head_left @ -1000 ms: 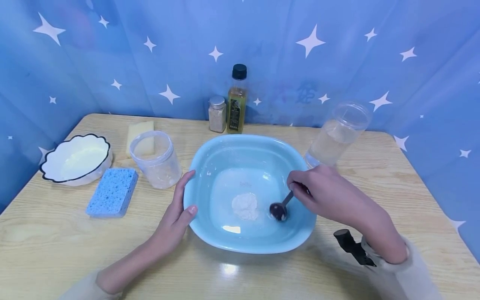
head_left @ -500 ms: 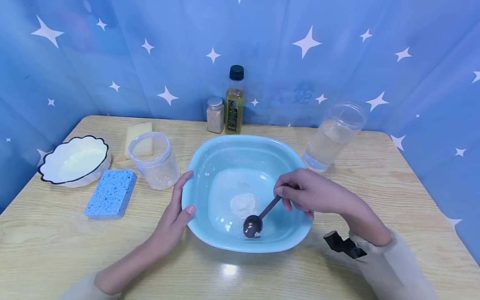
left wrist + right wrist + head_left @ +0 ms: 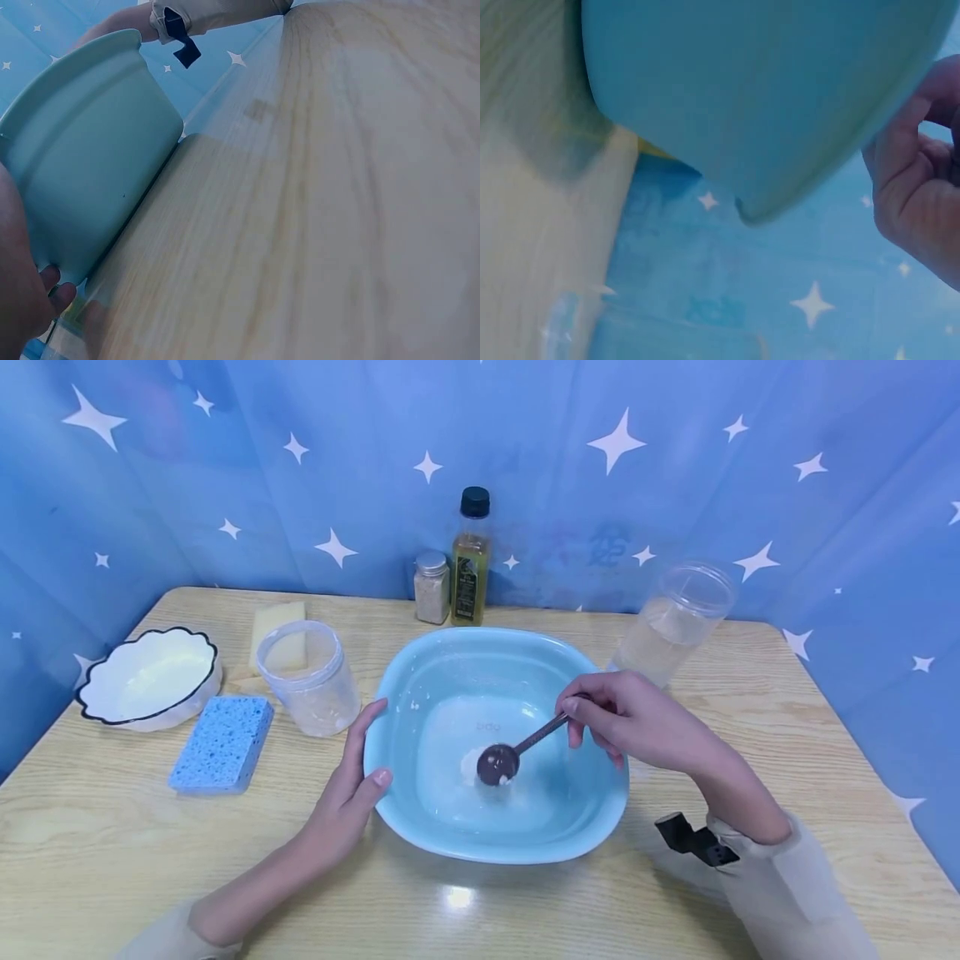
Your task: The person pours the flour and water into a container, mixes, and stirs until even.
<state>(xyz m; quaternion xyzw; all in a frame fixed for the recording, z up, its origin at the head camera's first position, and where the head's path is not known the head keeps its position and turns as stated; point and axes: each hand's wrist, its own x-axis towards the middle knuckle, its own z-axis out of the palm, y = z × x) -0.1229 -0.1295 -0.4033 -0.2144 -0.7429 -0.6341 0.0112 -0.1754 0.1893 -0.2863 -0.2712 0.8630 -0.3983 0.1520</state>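
Note:
My right hand (image 3: 637, 718) pinches the handle of a dark round-bowled measuring spoon (image 3: 498, 765) over the inside of a light blue basin (image 3: 442, 810). Part of a small white powder heap (image 3: 470, 765) shows beside the spoon's bowl, which covers the rest, and white bits cling to the spoon. At the basin's left side my left hand (image 3: 352, 785) grips the rim, thumb at the edge. In the left wrist view, fingertips (image 3: 63, 296) curl against the basin's outer wall near its base. The right wrist view has the right hand (image 3: 915, 172) just past the rim.
Left of the basin stand a clear plastic jar (image 3: 311, 685), a blue sponge (image 3: 222, 745), a scalloped white bowl (image 3: 153, 681) and a pale yellow block (image 3: 277, 627). Behind it are an oil bottle (image 3: 471, 564) and a shaker jar (image 3: 432, 589). A jar of water (image 3: 663, 639) is at back right.
The measuring spoon has swept from the basin's right side leftward along its front, then up over the powder, where the heap now shows less. My left hand keeps its hold on the rim.

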